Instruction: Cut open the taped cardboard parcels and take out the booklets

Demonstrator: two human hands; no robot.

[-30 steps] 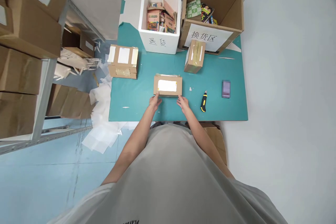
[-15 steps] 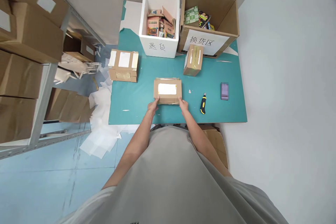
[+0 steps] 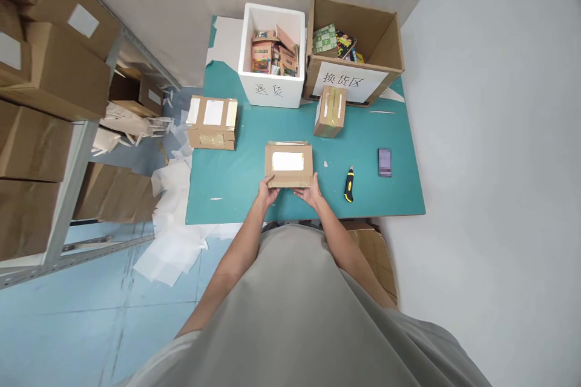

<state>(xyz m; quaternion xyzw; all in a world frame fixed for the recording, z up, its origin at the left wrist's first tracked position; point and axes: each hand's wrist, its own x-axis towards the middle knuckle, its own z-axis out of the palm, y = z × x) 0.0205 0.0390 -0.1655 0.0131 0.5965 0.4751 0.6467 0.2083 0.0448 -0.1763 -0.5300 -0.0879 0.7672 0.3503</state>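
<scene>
A small flat cardboard box point(image 3: 288, 178) with a white label is held near the front middle of the green table point(image 3: 254, 127). My left hand point(image 3: 267, 191) grips its near left corner, thumb on top. At the near right corner my right hand point(image 3: 311, 191) holds it, thumb at the side and fingers beneath the near edge. Right of the box lies a black and yellow cutter point(image 3: 349, 185), with a phone point(image 3: 385, 162) farther right. A taped box point(image 3: 212, 123) sits at the left, and a smaller taped box point(image 3: 330, 112) stands behind to the right.
At the back stand a white foam box point(image 3: 272, 91) and a large cardboard box point(image 3: 390, 66), both holding booklets. Shelving point(image 3: 82, 151) with cartons point(image 3: 68, 66) is on the left. White sheets point(image 3: 175, 248) lie on the floor, and a wall point(image 3: 490, 133) borders the right.
Fingers of both hands have shifted underneath the near edge of the flat box. The whole view has moved slightly, so most table items appear a little lower.
</scene>
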